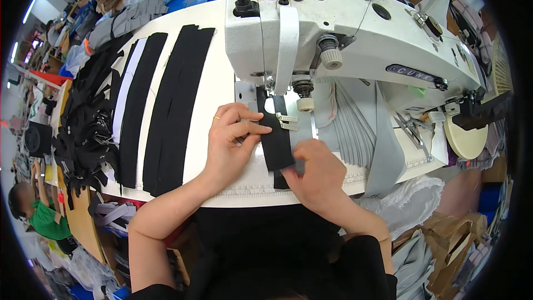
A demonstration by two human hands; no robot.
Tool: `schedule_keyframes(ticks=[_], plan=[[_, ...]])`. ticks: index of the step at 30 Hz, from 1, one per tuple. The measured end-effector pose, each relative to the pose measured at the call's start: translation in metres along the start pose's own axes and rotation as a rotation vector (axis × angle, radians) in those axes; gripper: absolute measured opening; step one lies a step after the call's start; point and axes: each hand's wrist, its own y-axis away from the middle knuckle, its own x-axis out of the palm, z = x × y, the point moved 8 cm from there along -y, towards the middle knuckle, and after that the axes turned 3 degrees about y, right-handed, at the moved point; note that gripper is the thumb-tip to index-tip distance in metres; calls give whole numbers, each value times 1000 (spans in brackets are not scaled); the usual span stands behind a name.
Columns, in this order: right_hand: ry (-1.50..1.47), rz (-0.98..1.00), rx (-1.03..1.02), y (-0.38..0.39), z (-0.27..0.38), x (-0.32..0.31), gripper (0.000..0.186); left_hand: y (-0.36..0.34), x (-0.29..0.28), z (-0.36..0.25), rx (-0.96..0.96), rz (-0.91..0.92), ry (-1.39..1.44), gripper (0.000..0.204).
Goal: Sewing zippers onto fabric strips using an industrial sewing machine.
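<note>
A black fabric strip (276,147) runs from under the needle area of a white sewing machine (344,33) toward me, lying over another black strip. My left hand (233,139), a ring on one finger, has its fingertips closed on the strip's left edge. At the strip's near end my right hand (319,175) is closed, thumb against the fabric; its other fingertips are hidden. A metal sewing guide (287,121) sits on the strip's right edge, between my hands. The presser foot (270,89) is just beyond my left fingertips.
Long black strips (179,105) and a pale lilac strip (126,89) lie left, beside a tangled black pile (86,116). Grey fabric (355,128) lies under the machine arm, with scissors-like metal tools (413,133) farther right. A person in green (50,219) works far left.
</note>
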Motion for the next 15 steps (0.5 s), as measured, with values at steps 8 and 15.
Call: schedule_keyframes(ticks=[8, 15], plan=[[197, 7, -65, -14, 21, 5, 20, -2, -3, -5, -49, -79, 137, 26], [37, 69, 111, 1, 7, 12, 30, 0, -2, 2, -66, -26, 142, 21]])
